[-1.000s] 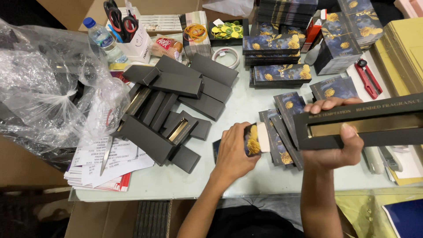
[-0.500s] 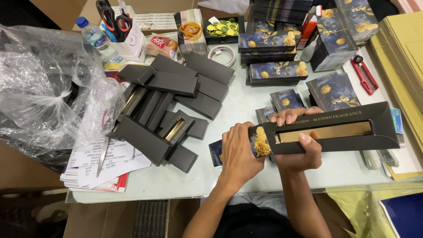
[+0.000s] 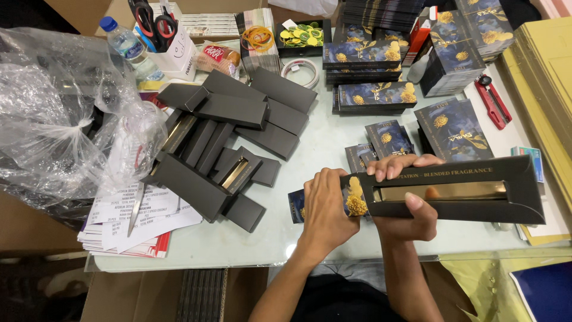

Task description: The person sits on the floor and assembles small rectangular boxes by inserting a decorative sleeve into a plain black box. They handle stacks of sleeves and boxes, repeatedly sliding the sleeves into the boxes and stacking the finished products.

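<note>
Black sleeve [image 3: 471, 194] held level above bench [image 3: 322, 149], long axis left–right. Right hand [image 3: 405, 206] clamped round its left end. Blue card [image 3: 351, 197] gripped by left hand [image 3: 325, 214], aligned at sleeve mouth, touching.

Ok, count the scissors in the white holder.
2, maybe more hidden: black-handled scissors on the left of the white holder, red-handled scissors on its right, blades down inside, top left of the table.
</note>
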